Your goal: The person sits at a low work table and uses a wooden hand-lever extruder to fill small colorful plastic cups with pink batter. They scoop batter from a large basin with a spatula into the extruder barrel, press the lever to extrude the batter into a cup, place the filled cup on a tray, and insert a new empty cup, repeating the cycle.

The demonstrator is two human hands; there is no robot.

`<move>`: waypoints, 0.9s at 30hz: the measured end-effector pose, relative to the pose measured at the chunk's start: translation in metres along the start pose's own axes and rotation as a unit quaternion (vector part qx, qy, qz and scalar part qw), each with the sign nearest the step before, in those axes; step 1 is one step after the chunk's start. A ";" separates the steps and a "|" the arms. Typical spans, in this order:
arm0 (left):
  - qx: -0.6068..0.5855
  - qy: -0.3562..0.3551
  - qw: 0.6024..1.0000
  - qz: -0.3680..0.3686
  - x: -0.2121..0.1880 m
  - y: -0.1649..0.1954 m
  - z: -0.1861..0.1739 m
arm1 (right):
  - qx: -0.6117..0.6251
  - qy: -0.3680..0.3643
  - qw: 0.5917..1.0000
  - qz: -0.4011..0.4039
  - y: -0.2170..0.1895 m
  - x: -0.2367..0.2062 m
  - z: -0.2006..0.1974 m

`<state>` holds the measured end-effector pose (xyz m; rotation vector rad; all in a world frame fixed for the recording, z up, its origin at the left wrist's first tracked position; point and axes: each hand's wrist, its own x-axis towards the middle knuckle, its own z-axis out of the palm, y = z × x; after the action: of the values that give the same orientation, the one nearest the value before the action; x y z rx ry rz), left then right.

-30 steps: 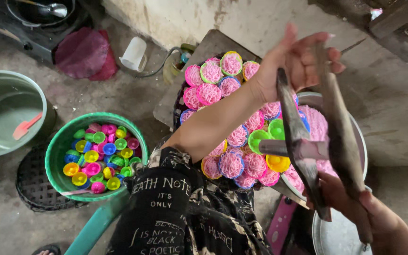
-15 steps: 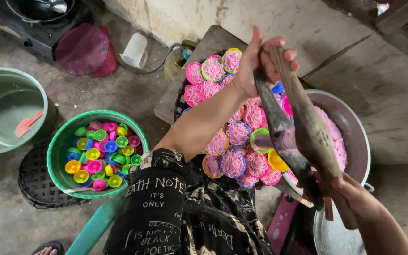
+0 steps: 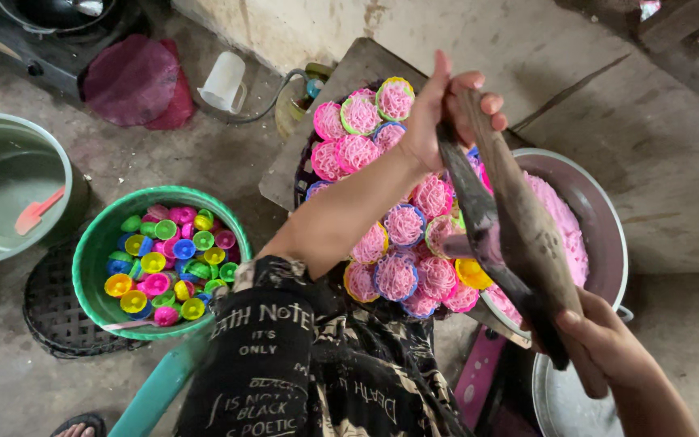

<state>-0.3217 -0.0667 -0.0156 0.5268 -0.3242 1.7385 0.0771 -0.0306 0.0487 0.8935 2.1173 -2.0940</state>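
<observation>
Both hands, left (image 3: 446,113) and right (image 3: 608,344), grip clenched on what seems a wooden press (image 3: 511,226).

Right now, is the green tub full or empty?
Mostly full. The green tub holds a heap of small cups in pink, yellow, green and blue, hiding its bottom, though the heap sits below the rim.

Rough, matt wooden press (image 3: 519,243); glossy plastic cups (image 3: 163,263); dull metal pot (image 3: 600,210).

Both hands (image 3: 446,113) (image 3: 608,340) on a wooden press (image 3: 519,235) above pink noodle cups (image 3: 398,226)
</observation>
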 end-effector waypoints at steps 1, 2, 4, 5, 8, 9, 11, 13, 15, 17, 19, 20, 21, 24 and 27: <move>0.006 0.003 1.000 0.000 -0.003 0.004 0.002 | -0.001 0.015 1.000 0.023 0.005 0.003 0.000; 0.014 0.005 1.000 0.001 -0.003 0.010 0.003 | -0.002 0.028 0.999 0.046 0.009 0.008 0.000; 0.024 0.010 1.000 0.000 -0.004 0.020 0.007 | -0.036 0.037 0.998 0.031 0.015 0.015 -0.001; 0.026 0.012 1.000 -0.001 -0.002 0.024 0.010 | -0.068 0.034 0.997 -0.005 0.017 0.020 -0.002; 0.026 0.019 0.999 0.001 0.004 0.025 0.016 | -0.089 0.072 0.993 0.014 0.016 0.022 -0.007; 0.024 0.021 0.999 0.003 0.006 0.022 0.018 | -0.083 0.092 0.991 0.043 0.015 0.020 -0.009; 0.014 0.047 0.999 0.009 0.008 0.011 0.021 | -0.058 0.080 0.995 0.023 0.013 0.011 -0.009; 0.012 0.069 0.998 0.006 0.003 0.001 0.022 | -0.048 0.081 0.995 0.022 0.013 0.002 -0.007; 0.022 0.083 0.996 -0.007 -0.003 -0.004 0.021 | -0.054 0.097 0.993 0.034 0.015 -0.004 0.000; 0.035 0.107 0.994 -0.006 -0.009 -0.001 0.019 | -0.055 0.063 0.996 0.011 0.018 -0.003 0.010; 0.051 0.105 0.993 0.000 -0.011 0.009 0.018 | -0.053 0.056 0.997 -0.001 0.020 0.007 0.021; 0.060 0.093 0.994 0.007 -0.009 0.018 0.018 | -0.051 0.065 0.997 0.001 0.020 0.015 0.025; 0.069 0.080 0.994 0.015 -0.006 0.025 0.019 | -0.050 0.073 0.996 0.003 0.019 0.023 0.029; 0.094 0.058 0.994 0.011 0.004 0.041 0.032 | -0.162 0.155 0.975 -0.002 0.012 0.038 0.035; 0.079 0.059 0.995 -0.009 0.015 0.040 0.060 | -0.159 0.135 0.975 -0.076 0.002 0.030 0.031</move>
<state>-0.3530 -0.0923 0.0467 0.5362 -0.0986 1.7774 0.0415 -0.0481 0.0318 1.0525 2.6354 -1.6946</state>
